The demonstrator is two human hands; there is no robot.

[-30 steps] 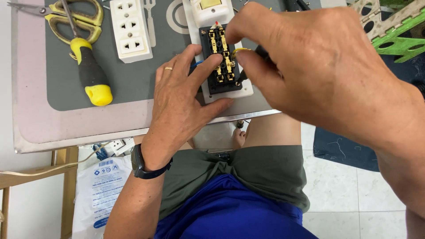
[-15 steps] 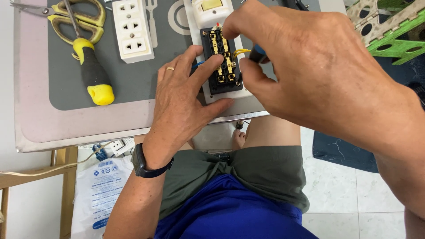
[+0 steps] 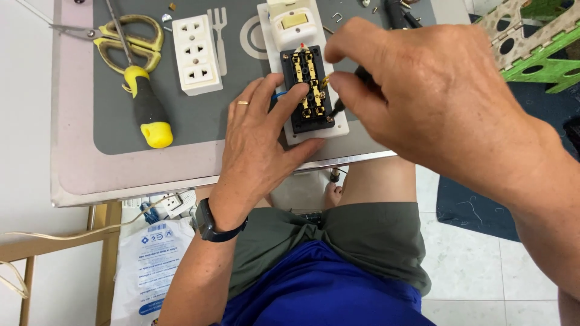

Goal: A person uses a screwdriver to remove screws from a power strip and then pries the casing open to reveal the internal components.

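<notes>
On the grey mat of the metal-edged table (image 3: 72,175), going from the left, one pair of yellow-handled scissors (image 3: 130,39), one black-and-yellow-handled screwdriver (image 3: 145,108) and one white three-outlet socket strip (image 3: 196,54) are laid side by side. The opened white socket plate with a black insert and brass contacts (image 3: 308,90) is pinned to the mat by the ringed left hand (image 3: 260,139), whose fingers are spread flat, the forefinger laid on its left edge. At its right edge, a dark tool handle (image 3: 365,75) is pinched in the closed fingers of the right hand (image 3: 435,102).
</notes>
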